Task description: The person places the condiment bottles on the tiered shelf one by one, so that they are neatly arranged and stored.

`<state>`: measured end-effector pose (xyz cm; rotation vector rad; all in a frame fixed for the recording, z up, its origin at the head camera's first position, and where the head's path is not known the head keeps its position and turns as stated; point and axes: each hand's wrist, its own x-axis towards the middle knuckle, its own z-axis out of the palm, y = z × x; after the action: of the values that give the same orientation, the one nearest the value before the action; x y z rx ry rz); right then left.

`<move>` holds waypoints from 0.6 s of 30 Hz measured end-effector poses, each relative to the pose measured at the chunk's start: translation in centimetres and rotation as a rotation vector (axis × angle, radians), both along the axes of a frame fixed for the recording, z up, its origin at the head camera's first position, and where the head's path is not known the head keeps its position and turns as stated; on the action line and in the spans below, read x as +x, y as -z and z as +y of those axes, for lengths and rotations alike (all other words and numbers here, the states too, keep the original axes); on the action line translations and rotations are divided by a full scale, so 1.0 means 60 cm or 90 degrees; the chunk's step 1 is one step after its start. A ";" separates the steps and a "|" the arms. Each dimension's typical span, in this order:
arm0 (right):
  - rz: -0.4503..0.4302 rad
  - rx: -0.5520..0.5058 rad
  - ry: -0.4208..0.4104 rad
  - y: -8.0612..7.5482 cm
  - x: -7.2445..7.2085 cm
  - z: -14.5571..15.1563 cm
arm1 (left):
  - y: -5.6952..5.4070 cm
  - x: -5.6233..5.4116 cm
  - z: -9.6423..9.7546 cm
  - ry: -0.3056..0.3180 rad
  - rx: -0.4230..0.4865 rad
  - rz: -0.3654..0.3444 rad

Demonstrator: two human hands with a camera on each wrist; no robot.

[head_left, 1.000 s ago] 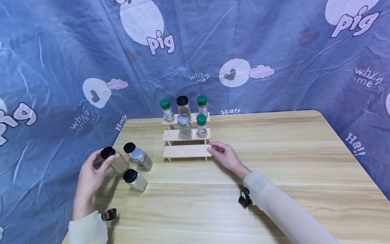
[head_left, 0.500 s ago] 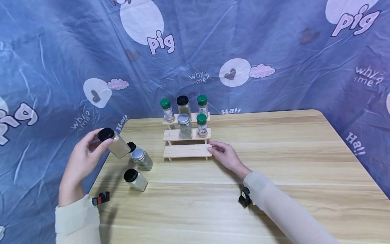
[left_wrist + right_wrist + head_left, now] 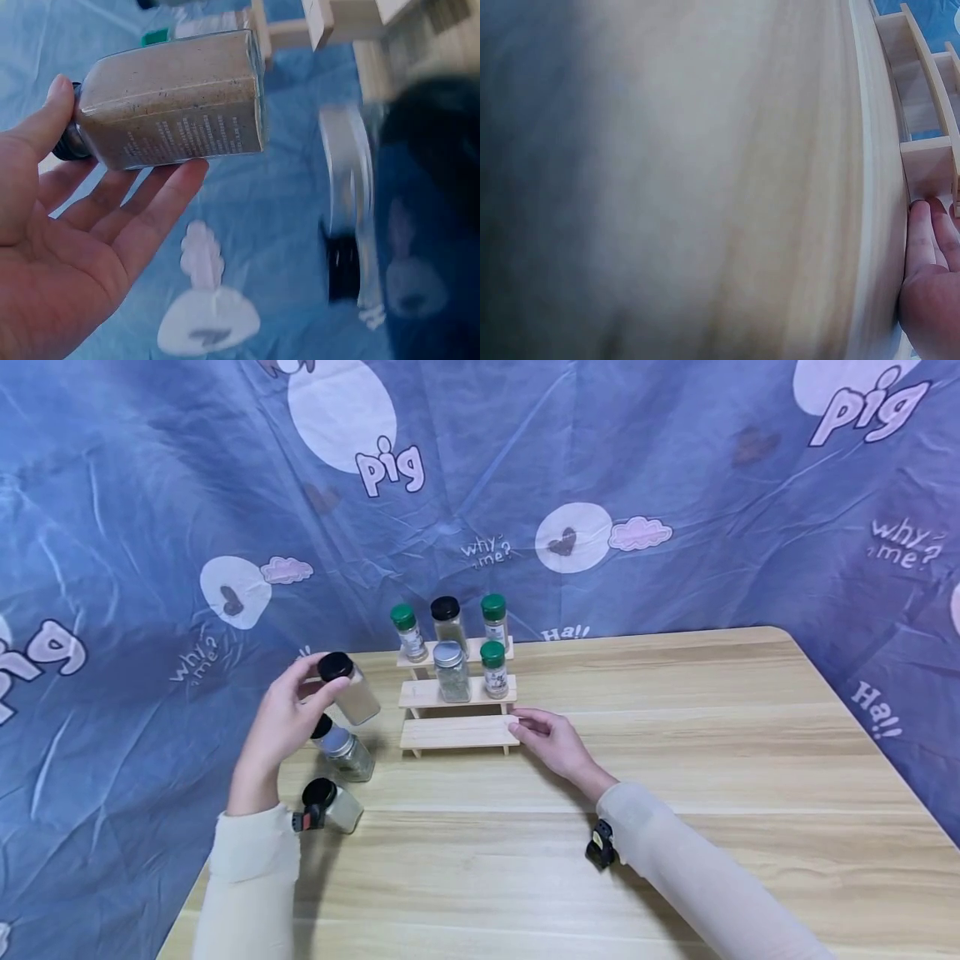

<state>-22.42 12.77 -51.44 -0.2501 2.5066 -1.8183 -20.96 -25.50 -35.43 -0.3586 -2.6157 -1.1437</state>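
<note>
My left hand [image 3: 277, 722] grips a spice jar [image 3: 357, 698] by its black cap, in the air left of the rack. In the left wrist view the glass jar [image 3: 172, 101] lies across the frame, filled with brown powder, the thumb at its neck. My right hand [image 3: 557, 745] holds the right end of the lowest step of a three-tier wooden spice rack [image 3: 459, 732], thumb on top. In the right wrist view the fingers [image 3: 922, 240] reach against the rack's end. The top step bears two green-capped jars and a black-capped one; the middle, a silver-capped jar [image 3: 453, 677] and a green-capped one [image 3: 495, 672].
Below my left hand on the table [image 3: 480, 868] stand a silver-capped jar [image 3: 352, 762], a partly hidden black-capped jar [image 3: 322, 727] behind it, and a black-capped jar [image 3: 343, 810] nearer me. A blue printed cloth [image 3: 465, 460] hangs behind the table.
My left hand has lifted the jar off the table, then carried it right and slightly away from me, towards the rack. My right hand has stayed at the rack's end.
</note>
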 end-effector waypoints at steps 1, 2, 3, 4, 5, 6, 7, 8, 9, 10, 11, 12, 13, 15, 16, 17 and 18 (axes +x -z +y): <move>0.002 0.000 -0.001 0.000 0.000 0.000 | 0.002 -0.006 0.008 0.006 0.000 -0.003; 0.003 -0.001 -0.001 0.001 0.000 0.000 | 0.004 -0.012 0.016 0.010 0.001 -0.006; 0.004 -0.002 -0.002 0.001 0.000 0.001 | 0.006 -0.018 0.024 0.015 0.005 -0.007; 0.006 -0.002 -0.003 0.001 0.001 0.001 | 0.008 -0.023 0.032 0.019 0.014 -0.004; 0.005 -0.002 -0.003 0.000 0.001 0.001 | 0.010 -0.028 0.041 0.018 0.022 -0.001; 0.005 -0.002 -0.003 0.000 0.001 0.001 | 0.011 -0.032 0.050 0.011 0.025 -0.001; 0.005 -0.002 -0.003 -0.001 0.002 0.001 | 0.013 -0.036 0.059 0.001 0.027 -0.002; 0.005 -0.003 -0.003 -0.001 0.002 0.001 | 0.014 -0.040 0.068 -0.007 0.033 -0.004; 0.006 -0.002 -0.002 -0.001 0.003 0.002 | 0.016 -0.044 0.077 -0.015 0.041 -0.006; 0.006 -0.002 -0.002 -0.001 0.003 0.002 | 0.017 -0.047 0.085 -0.025 0.045 -0.011; 0.005 -0.002 -0.002 -0.002 0.003 0.003 | 0.018 -0.048 0.093 -0.038 0.042 -0.021; 0.005 -0.002 -0.002 -0.002 0.004 0.003 | 0.019 -0.050 0.100 -0.048 0.041 -0.030; 0.006 -0.003 -0.003 -0.002 0.004 0.003 | 0.020 -0.052 0.107 -0.054 0.043 -0.037; 0.004 -0.003 -0.004 -0.002 0.005 0.003 | 0.023 -0.055 0.119 -0.063 0.043 -0.046; 0.003 -0.004 -0.005 -0.002 0.005 0.003 | 0.024 -0.056 0.124 -0.067 0.041 -0.051; 0.003 -0.004 -0.005 -0.003 0.005 0.002 | 0.026 -0.058 0.128 -0.070 0.039 -0.053; 0.007 -0.003 -0.007 -0.003 0.005 0.002 | 0.028 -0.059 0.133 -0.073 0.039 -0.053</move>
<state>-22.11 12.87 -51.27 -0.2726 2.5031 -1.8243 -24.53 -17.55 -37.09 -0.1492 -2.6262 -1.2212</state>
